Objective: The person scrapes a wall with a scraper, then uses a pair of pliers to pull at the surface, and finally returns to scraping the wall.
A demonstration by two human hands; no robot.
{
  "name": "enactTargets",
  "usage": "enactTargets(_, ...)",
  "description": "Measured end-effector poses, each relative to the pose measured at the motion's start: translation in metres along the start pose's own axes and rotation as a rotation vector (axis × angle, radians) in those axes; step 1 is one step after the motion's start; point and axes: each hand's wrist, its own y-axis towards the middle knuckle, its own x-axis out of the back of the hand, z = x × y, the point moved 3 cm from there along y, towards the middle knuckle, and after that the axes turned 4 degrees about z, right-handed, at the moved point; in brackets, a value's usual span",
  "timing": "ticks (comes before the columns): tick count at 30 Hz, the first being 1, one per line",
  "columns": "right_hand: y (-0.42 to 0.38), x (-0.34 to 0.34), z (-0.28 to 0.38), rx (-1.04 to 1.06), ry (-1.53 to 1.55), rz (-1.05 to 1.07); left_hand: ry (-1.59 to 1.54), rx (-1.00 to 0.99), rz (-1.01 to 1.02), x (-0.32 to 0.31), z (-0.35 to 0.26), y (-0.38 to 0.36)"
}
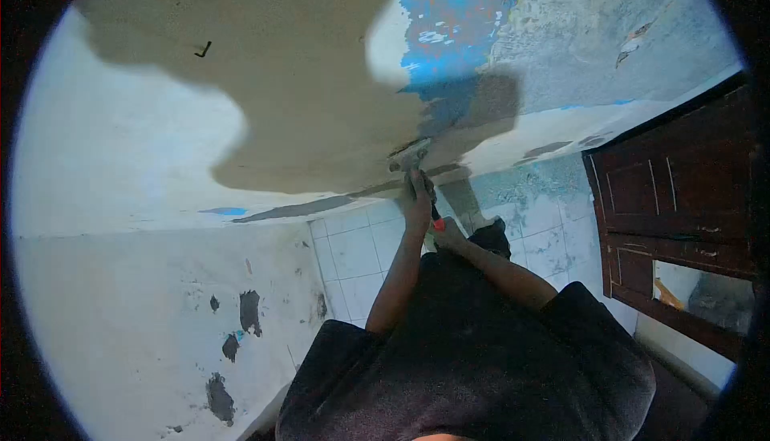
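A wall scraper with a wide blade [411, 152] is pressed to the wall, at the lower border of the grey-brown area. My left hand [418, 190] is closed around the scraper close behind its blade. Lower down, my right hand [449, 236] is closed at the rear of the dark handle, where a red part [438, 224] shows. The wall [321, 120] carries a strip of flaking blue paint [457, 32] above the blade. My arms' shadow and dim light make finger detail hard to see.
White floor tiles [353, 252] with dust and debris [537, 192] lie below. A dark wooden cabinet [674, 192] stands at the right. A bent hook [204, 50] sticks out of the wall, upper left. The left side wall [160, 305] has dark chipped patches.
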Motion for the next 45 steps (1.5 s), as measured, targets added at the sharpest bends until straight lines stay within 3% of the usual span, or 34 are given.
enactTargets(1,-0.002,-0.006,-0.010,-0.184,-0.003,-0.068,0.026,-0.018,0.047,0.001,-0.008,-0.001)
enactTargets(4,-0.010,-0.001,0.034,-0.369,0.036,-0.035,-0.014,0.045,0.073,0.004,-0.004,-0.002)
enactTargets(5,-0.005,-0.002,0.034,-0.214,0.022,-0.102,-0.003,0.019,0.079,0.004,-0.003,-0.001)
enactTargets(8,-0.006,0.001,0.031,-0.166,0.029,-0.133,0.023,-0.012,0.048,0.000,-0.007,0.001)
enactTargets(9,-0.001,-0.001,0.033,0.013,-0.098,-0.155,0.025,-0.023,0.053,-0.001,-0.018,0.000)
enactTargets(11,0.014,0.000,0.029,0.032,-0.022,-0.162,0.021,-0.071,0.074,-0.008,-0.042,-0.002)
enactTargets(14,-0.003,-0.004,0.024,-0.032,0.057,-0.114,0.170,-0.067,0.030,-0.003,-0.024,0.002)
enactTargets(17,-0.009,-0.001,0.017,-0.226,-0.019,-0.075,0.001,0.006,0.033,0.003,0.007,-0.001)
enactTargets(22,-0.021,-0.004,0.025,-0.292,0.155,-0.057,-0.031,0.044,0.033,0.002,0.003,-0.006)
enactTargets(24,-0.016,0.003,0.024,-0.373,-0.053,-0.098,0.030,0.107,-0.020,0.004,0.010,-0.007)
enactTargets(28,-0.002,-0.005,0.024,-0.084,0.059,-0.178,0.027,-0.009,0.048,-0.004,-0.016,0.005)
enactTargets(32,0.004,-0.009,0.029,-0.174,0.129,-0.157,0.187,-0.196,0.035,-0.005,-0.022,0.006)
enactTargets(34,-0.001,-0.016,0.006,-0.173,0.169,-0.122,0.229,-0.114,-0.048,0.007,0.015,0.010)
enactTargets(35,-0.005,-0.018,-0.001,-0.207,-0.060,-0.073,0.062,-0.007,0.047,0.004,0.002,0.002)
enactTargets(38,-0.019,-0.022,0.008,-0.268,0.137,-0.178,0.049,0.065,-0.035,-0.002,-0.012,-0.006)
enactTargets(40,-0.017,-0.015,0.016,-0.208,0.099,-0.152,0.095,0.050,0.038,0.005,-0.002,-0.002)
enactTargets(43,-0.019,-0.013,0.005,-0.434,0.167,-0.028,0.037,0.049,0.019,0.006,0.011,0.001)
enactTargets(44,-0.017,-0.017,0.003,-0.420,0.168,-0.037,0.040,0.036,0.029,0.004,0.007,0.002)
enactTargets(45,-0.016,-0.019,0.006,-0.240,0.056,-0.125,0.022,0.078,-0.001,0.005,0.003,-0.001)
